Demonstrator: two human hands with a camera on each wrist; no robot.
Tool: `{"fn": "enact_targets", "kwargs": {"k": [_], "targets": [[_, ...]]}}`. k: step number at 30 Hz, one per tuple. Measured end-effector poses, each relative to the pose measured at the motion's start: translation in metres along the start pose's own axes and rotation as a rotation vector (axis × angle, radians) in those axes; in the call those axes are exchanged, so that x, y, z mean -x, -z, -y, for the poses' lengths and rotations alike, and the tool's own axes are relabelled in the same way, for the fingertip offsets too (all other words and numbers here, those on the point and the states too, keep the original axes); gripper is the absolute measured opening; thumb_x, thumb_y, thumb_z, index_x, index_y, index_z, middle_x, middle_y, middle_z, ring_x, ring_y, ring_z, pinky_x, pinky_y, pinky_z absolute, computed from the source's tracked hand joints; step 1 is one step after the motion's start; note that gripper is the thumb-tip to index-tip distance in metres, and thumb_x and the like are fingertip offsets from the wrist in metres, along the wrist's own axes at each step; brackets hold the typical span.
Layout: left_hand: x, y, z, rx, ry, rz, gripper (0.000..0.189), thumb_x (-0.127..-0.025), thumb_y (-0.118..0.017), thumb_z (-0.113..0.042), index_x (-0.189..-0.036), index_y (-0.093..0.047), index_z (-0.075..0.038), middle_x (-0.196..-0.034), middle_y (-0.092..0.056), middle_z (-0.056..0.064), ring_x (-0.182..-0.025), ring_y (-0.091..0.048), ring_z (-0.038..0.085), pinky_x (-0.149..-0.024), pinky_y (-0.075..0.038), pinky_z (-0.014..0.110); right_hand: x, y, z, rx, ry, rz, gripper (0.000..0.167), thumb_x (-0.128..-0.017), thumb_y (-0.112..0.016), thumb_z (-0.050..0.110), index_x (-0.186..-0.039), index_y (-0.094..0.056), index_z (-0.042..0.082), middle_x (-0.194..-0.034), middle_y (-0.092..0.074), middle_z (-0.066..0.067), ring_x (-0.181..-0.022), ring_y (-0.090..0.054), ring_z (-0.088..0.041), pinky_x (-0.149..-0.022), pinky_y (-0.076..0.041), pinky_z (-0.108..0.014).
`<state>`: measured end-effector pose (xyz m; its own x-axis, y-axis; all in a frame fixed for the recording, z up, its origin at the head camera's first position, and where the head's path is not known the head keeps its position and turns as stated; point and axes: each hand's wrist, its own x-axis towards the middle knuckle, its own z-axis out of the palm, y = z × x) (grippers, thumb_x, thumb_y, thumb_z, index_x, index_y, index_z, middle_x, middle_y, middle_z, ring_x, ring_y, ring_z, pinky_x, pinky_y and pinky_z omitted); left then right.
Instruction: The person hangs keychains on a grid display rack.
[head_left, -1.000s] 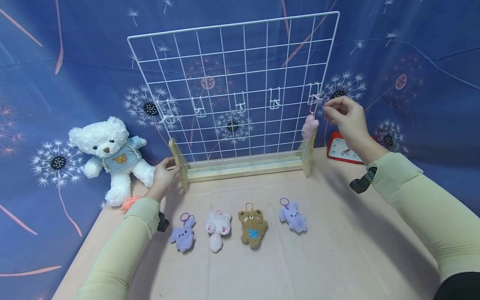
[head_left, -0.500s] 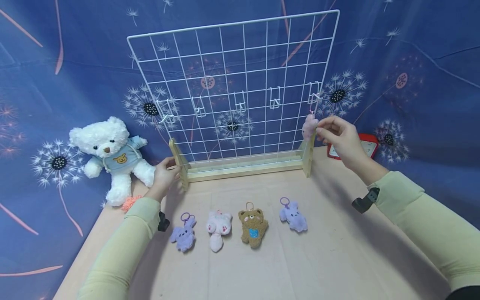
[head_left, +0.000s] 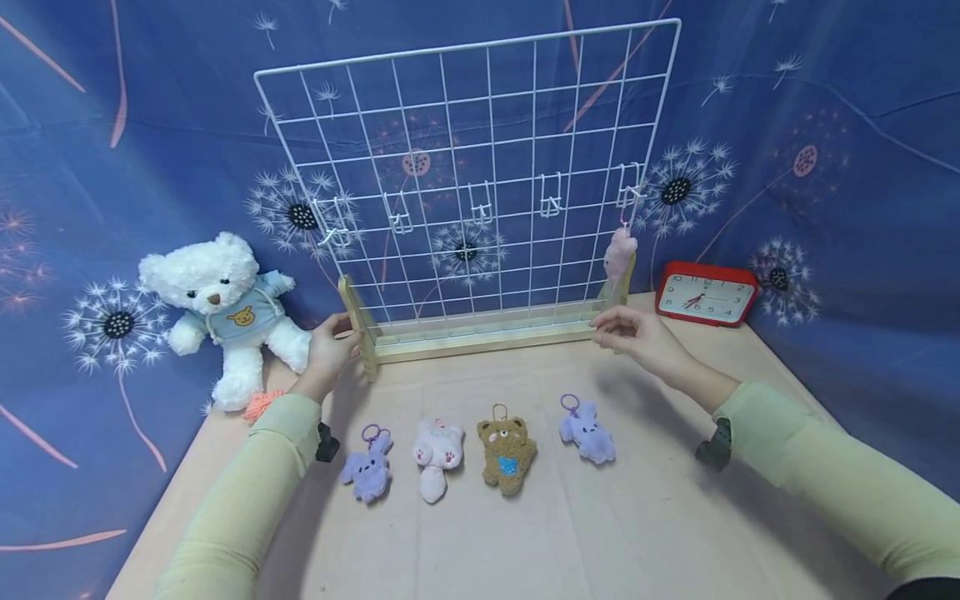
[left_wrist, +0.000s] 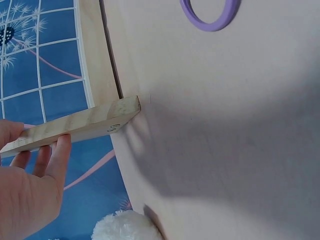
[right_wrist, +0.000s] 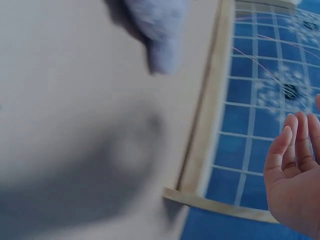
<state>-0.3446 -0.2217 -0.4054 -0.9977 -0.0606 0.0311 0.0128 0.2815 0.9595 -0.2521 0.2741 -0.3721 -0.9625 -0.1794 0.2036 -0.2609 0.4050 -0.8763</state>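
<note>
My left hand (head_left: 330, 348) holds the left wooden end piece (left_wrist: 95, 119) of a white wire grid rack (head_left: 442, 52), thumb on one face and fingers on the other. My right hand (head_left: 643, 337), fingers loosely bent and holding nothing, is in front of the rack's right end. Above it a pink plush keychain (head_left: 620, 254) hangs by its chain from the rightmost hook (head_left: 630, 197). On the table lie a purple plush keychain (head_left: 367, 473), a white plush keychain (head_left: 437, 457), a brown bear keychain (head_left: 506, 454) and another purple plush keychain (head_left: 588, 433).
Several white hooks, among them a middle hook (head_left: 481, 213), line the grid and carry nothing. A white teddy bear (head_left: 258, 333) in a blue top sits at the left, near an orange yarn bundle (head_left: 262, 405). At the right stands a red clock (head_left: 707, 293).
My right hand has come down from beside the rightmost hook, past the hanging pink keychain, to the rack's lower right. More of the clock now shows. My left hand has stayed put.
</note>
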Motion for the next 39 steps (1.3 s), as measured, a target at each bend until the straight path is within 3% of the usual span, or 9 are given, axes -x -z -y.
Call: {"fn": "enact_targets", "kwargs": {"k": [11, 18, 26, 34, 39], "targets": [[-0.001, 0.0, 0.0, -0.013, 0.007, 0.002, 0.053, -0.103, -0.058, -0.008, -0.153, -0.042, -0.001, -0.146, -0.049, 0.024, -0.132, -0.052, 0.036, -0.1, -0.055, 0.034, 0.01, -0.038, -0.033, 0.057, 0.055, 0.084, 0.021, -0.091, -0.074, 0.001, -0.109, -0.069, -0.01, -0.098, -0.069, -0.017, -0.085, -0.061, -0.018, -0.071, -0.053, -0.022], [0.0, 0.0, -0.001, -0.014, -0.001, -0.006, 0.052, -0.103, -0.058, -0.007, -0.152, -0.042, 0.0, -0.146, -0.049, 0.025, -0.131, -0.052, 0.037, -0.101, -0.055, 0.038, 0.013, -0.05, -0.042, 0.094, -0.051, 0.178, 0.02, -0.09, -0.074, 0.002, -0.106, -0.068, -0.01, -0.086, -0.066, -0.012, -0.063, -0.063, -0.027, -0.047, -0.057, -0.033], [0.001, 0.0, -0.001, -0.028, -0.001, -0.006, 0.053, -0.103, -0.058, -0.006, -0.153, -0.041, 0.0, -0.147, -0.049, 0.026, -0.132, -0.051, 0.038, -0.1, -0.055, 0.037, 0.015, -0.059, -0.051, 0.191, -0.107, 0.19, 0.022, -0.086, -0.081, 0.008, -0.1, -0.07, -0.005, -0.08, -0.066, -0.005, -0.066, -0.056, -0.015, -0.049, -0.049, -0.021], [-0.002, -0.001, 0.003, -0.008, -0.001, -0.01, 0.052, -0.103, -0.058, -0.006, -0.152, -0.043, 0.0, -0.146, -0.049, 0.025, -0.131, -0.052, 0.037, -0.099, -0.056, 0.034, 0.019, -0.066, -0.051, 0.271, -0.089, 0.168, 0.021, -0.082, -0.084, 0.009, -0.094, -0.071, -0.001, -0.077, -0.062, -0.002, -0.073, -0.055, -0.016, -0.064, -0.046, -0.025], [-0.003, -0.001, 0.003, -0.016, -0.002, -0.018, 0.052, -0.103, -0.059, -0.008, -0.152, -0.043, -0.001, -0.146, -0.05, 0.024, -0.13, -0.053, 0.036, -0.098, -0.056, 0.034, 0.017, -0.068, -0.051, 0.323, -0.102, 0.165, 0.019, -0.08, -0.086, 0.008, -0.092, -0.071, 0.003, -0.076, -0.06, 0.0, -0.073, -0.055, -0.016, -0.067, -0.046, -0.028]]}}
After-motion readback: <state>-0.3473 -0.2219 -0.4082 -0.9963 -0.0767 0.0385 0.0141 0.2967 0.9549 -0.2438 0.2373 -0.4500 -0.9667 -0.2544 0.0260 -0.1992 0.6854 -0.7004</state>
